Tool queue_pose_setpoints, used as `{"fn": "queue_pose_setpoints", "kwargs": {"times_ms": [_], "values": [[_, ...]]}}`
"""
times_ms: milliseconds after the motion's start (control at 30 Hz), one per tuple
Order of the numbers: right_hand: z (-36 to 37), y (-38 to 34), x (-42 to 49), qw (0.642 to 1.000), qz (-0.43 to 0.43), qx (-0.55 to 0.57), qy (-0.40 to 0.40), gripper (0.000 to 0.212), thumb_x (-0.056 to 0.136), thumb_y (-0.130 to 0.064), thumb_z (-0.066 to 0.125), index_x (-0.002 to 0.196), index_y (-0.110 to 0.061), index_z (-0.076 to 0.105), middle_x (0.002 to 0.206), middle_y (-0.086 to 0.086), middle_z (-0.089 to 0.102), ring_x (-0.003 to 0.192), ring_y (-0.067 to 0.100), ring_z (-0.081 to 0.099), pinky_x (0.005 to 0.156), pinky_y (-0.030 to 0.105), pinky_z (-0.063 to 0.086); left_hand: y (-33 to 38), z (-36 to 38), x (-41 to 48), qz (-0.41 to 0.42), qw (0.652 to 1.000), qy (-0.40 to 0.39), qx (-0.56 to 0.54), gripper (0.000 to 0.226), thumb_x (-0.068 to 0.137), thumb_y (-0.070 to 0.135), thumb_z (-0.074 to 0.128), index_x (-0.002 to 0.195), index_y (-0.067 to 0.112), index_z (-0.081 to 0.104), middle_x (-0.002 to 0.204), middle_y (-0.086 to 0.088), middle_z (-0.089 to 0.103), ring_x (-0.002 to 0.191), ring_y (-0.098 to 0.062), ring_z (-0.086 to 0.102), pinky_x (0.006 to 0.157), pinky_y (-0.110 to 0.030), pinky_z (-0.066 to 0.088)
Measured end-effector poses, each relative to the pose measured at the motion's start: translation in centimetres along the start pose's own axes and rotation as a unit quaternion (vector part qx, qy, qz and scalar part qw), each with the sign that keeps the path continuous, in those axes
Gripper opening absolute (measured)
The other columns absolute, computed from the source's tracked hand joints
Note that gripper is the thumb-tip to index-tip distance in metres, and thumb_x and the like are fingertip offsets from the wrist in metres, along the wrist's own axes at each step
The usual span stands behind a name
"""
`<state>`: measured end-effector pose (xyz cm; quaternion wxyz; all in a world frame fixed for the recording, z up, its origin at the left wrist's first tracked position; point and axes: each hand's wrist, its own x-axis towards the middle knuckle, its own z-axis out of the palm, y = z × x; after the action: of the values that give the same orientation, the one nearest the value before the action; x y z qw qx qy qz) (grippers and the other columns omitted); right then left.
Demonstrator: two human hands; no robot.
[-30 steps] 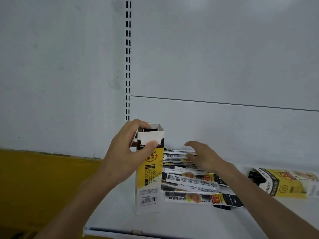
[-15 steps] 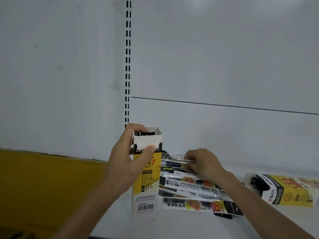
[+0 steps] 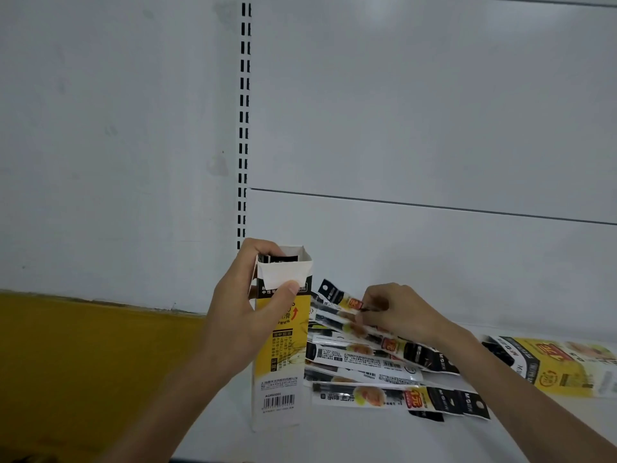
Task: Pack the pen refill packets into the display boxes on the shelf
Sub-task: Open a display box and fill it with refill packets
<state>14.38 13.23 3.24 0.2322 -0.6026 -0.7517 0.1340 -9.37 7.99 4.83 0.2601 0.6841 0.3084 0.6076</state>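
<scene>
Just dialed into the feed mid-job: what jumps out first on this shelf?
The upright yellow-and-white display box stands at centre with its top open, gripped near the top by the left hand. Right beside it lies a loose pile of pen refill packets on the white shelf, and the right hand is pinching packets at the back of that pile. A second yellow box lies flat at far right.

The upright display box (image 3: pixel 280 349) stands on the shelf (image 3: pixel 367 436); the packet pile (image 3: pixel 377 372) lies just right of it, and a second box (image 3: pixel 551 365) lies flat farther right.
</scene>
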Motion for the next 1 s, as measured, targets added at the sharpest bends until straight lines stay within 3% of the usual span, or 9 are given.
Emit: {"fn": "queue_pose_setpoints", "kwargs": {"times_ms": [133,267,367,433,533,633,700,867,1000], "values": [[-0.3,-0.5,-0.2,1.0,-0.011,-0.01,-0.002,0.028,0.09,-0.032,0.058,0.081,-0.005,0.057,0.069,0.006,0.063,0.055,0.011,0.05,0.053,0.022,0.034,0.3,0.1,-0.1,-0.005,1.0,-0.002,-0.001,0.026,0.084,0.011,0.057,0.089,0.033,0.044,0.088,0.015,0.055,0.074,0.009,0.06,0.054,-0.009,0.048],[-0.5,-0.8,-0.5,0.998,-0.051,-0.033,-0.01,0.024,0.095,-0.026,0.051,0.071,-0.029,0.049,0.065,-0.002,0.065,0.058,0.01,0.061,0.062,0.027,0.046,0.5,0.0,-0.1,-0.005,1.0,-0.011,-0.01,0.026,0.083,0.009,0.057,0.09,0.031,0.045,0.089,0.014,0.056,0.075,0.007,0.061,0.052,-0.01,0.047],[-0.5,-0.6,-0.5,0.991,-0.044,-0.111,-0.067,0.02,0.09,-0.036,0.056,0.071,-0.037,0.052,0.068,-0.007,0.058,0.065,0.017,0.056,0.063,0.03,0.042,0.5,-0.1,-0.1,-0.003,1.0,-0.016,-0.008,0.027,0.083,0.009,0.058,0.09,0.032,0.046,0.09,0.014,0.057,0.077,0.005,0.062,0.053,-0.011,0.047],[0.2,-0.5,-0.7,0.986,-0.019,-0.127,-0.108,0.014,0.083,-0.041,0.065,0.09,-0.031,0.061,0.08,-0.005,0.061,0.069,0.015,0.055,0.065,0.029,0.042,0.6,-0.3,-0.1,-0.004,1.0,-0.019,-0.008,0.026,0.083,0.009,0.058,0.09,0.032,0.046,0.09,0.014,0.057,0.076,0.003,0.062,0.053,-0.011,0.047],[0.6,-0.7,-1.2,0.986,-0.024,-0.13,-0.102,0.037,0.086,-0.032,0.063,0.121,-0.033,0.051,0.088,-0.008,0.058,0.069,0.009,0.054,0.069,0.029,0.046,0.9,-0.4,-0.2,-0.006,1.0,-0.025,-0.009,0.025,0.083,0.01,0.058,0.09,0.031,0.047,0.089,0.014,0.059,0.074,0.003,0.063,0.052,-0.011,0.046],[0.3,-1.3,-1.2,0.992,-0.065,-0.084,-0.068,0.018,0.089,-0.02,0.055,0.09,-0.038,0.055,0.066,-0.015,0.052,0.055,0.005,0.047,0.056,0.024,0.037,0.9,-0.6,-0.2,-0.003,1.0,-0.031,0.002,0.024,0.083,0.013,0.058,0.091,0.033,0.047,0.089,0.014,0.06,0.075,0.002,0.063,0.054,-0.011,0.046],[0.1,-2.1,-1.2,0.996,-0.048,-0.038,-0.062,0.03,0.091,-0.019,0.053,0.065,-0.034,0.054,0.052,-0.01,0.048,0.048,0.008,0.041,0.051,0.023,0.031,0.9,-0.7,-0.1,-0.001,0.999,-0.034,0.003,0.025,0.083,0.013,0.059,0.091,0.034,0.047,0.089,0.015,0.06,0.075,0.001,0.063,0.055,-0.011,0.047],[-1.0,-3.9,-1.9,0.98,0.016,0.157,-0.125,0.006,0.078,-0.012,0.056,0.082,-0.008,0.058,0.061,-0.006,0.059,0.047,0.005,0.051,0.049,0.019,0.038,0.8,-0.9,-0.1,0.001,0.999,-0.048,0.005,0.027,0.083,0.014,0.06,0.094,0.036,0.05,0.09,0.021,0.061,0.081,-0.002,0.063,0.057,-0.013,0.048],[-0.9,-5.0,-1.7,0.991,-0.022,0.086,0.096,0.013,0.078,-0.028,0.072,0.073,-0.026,0.06,0.062,-0.01,0.059,0.05,0.002,0.052,0.049,0.008,0.038,0.7,-1.3,0.3,0.016,0.998,-0.055,0.042,0.033,0.081,0.015,0.063,0.099,0.039,0.05,0.093,0.021,0.06,0.085,0.002,0.06,0.06,-0.008,0.046]]}}
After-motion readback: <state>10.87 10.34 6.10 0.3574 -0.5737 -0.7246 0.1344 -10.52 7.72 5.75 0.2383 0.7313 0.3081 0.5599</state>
